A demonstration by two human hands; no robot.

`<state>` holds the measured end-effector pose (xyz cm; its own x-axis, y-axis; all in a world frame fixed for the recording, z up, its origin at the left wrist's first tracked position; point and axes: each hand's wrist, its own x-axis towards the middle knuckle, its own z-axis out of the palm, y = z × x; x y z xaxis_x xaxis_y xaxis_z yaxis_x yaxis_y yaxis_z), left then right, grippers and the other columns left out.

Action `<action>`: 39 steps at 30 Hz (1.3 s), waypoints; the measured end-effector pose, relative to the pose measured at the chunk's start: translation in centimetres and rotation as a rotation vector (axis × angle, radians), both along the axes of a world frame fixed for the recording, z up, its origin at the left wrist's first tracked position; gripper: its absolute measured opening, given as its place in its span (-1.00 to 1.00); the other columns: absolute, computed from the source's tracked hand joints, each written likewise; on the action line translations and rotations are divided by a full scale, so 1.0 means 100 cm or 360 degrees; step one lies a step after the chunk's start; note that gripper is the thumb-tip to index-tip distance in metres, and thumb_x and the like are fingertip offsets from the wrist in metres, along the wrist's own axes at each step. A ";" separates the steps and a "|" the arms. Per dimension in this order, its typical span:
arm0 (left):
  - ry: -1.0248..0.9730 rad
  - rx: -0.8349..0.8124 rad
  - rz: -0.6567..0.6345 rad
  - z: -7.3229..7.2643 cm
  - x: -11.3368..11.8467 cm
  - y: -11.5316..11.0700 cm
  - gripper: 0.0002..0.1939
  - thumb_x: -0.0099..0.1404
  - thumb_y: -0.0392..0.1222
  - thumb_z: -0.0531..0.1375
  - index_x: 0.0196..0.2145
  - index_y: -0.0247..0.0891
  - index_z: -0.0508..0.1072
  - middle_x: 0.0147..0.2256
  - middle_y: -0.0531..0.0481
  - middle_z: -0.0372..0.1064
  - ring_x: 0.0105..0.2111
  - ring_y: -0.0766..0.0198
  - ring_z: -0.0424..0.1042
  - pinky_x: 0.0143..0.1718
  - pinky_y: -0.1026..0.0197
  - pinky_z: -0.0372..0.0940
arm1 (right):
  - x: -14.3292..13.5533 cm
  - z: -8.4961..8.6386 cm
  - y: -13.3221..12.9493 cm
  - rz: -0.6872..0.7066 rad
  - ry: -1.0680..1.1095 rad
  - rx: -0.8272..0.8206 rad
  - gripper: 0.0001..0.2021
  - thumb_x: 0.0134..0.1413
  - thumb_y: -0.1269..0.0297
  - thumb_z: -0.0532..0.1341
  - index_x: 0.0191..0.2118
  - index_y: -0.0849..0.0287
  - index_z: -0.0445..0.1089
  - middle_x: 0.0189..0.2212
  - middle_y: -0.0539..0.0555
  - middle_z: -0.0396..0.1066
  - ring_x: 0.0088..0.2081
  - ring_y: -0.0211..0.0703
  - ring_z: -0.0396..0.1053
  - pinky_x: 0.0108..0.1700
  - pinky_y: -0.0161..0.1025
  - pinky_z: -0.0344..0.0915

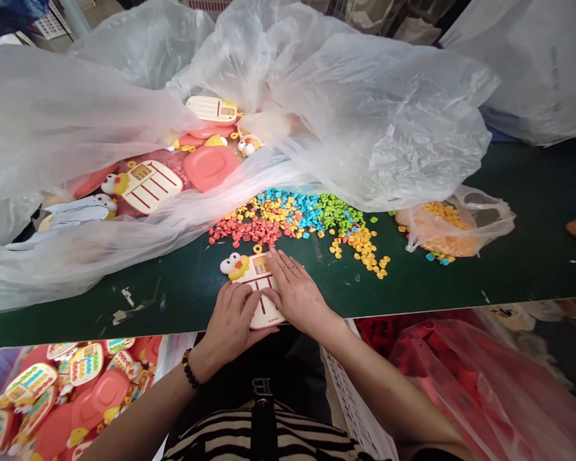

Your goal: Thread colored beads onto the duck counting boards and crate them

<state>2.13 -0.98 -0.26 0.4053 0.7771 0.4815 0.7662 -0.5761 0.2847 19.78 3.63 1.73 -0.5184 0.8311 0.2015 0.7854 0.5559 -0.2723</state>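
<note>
A cream-coloured toy panel (265,312) with red stripes and a duck-like head with bulging eyes lies at the green table's front edge, between my hands. My left hand (231,320) grips its left and lower side, fingers curled onto its face and thumb along the bottom edge. Over its right side lies my right hand (301,296), fingers stretched along the edge and thumb pressing on the face. Just behind the panel are small red pieces (249,229), blue pieces (303,206), green pieces (338,212) and yellow pieces (362,246). Whatever my fingertips press is hidden.
A large clear plastic bag (365,109) at the back holds more striped toy panels (153,186). A small bag (444,234) of yellow pieces sits on the green table (436,282). Below left are toys with coloured pieces (86,365); below right, red items in plastic (441,365).
</note>
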 end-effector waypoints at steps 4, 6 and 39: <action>-0.0033 -0.0093 -0.0036 0.000 -0.003 -0.001 -0.51 0.23 0.14 0.19 -0.05 -0.30 0.35 -0.16 -0.18 0.29 -0.08 0.03 0.28 0.03 -0.11 0.26 | -0.001 -0.004 -0.013 -0.0063 0.0106 0.0010 -0.43 0.29 0.29 0.00 0.36 0.27 -0.10 0.25 0.30 0.15 0.29 0.06 0.09 0.26 0.11 0.16; -0.0047 -0.0120 -0.0052 0.000 -0.005 -0.001 -0.51 0.23 0.11 0.20 -0.03 -0.31 0.33 -0.15 -0.19 0.29 -0.06 0.02 0.28 0.04 -0.11 0.27 | -0.001 -0.006 -0.020 -0.0045 0.0181 -0.0024 -0.40 0.28 0.39 -0.05 0.38 0.24 -0.21 0.27 0.28 0.12 0.30 0.01 0.05 0.27 0.11 0.15; 0.0088 -0.0173 0.0107 0.000 0.001 0.008 -0.18 0.19 0.24 0.16 0.18 -0.47 0.16 0.15 -0.43 0.17 0.25 -0.19 0.04 0.19 -0.16 0.10 | 0.068 0.010 0.081 -0.0344 0.0021 0.0141 -0.62 0.10 0.25 0.23 0.05 0.17 0.36 -0.07 0.22 0.41 -0.05 0.13 0.32 -0.02 0.05 0.32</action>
<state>2.27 -0.13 -0.24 0.3742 0.8498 0.3712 0.8183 -0.4909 0.2990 26.61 11.72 2.71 -0.3269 0.9013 0.2843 0.8856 0.3972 -0.2409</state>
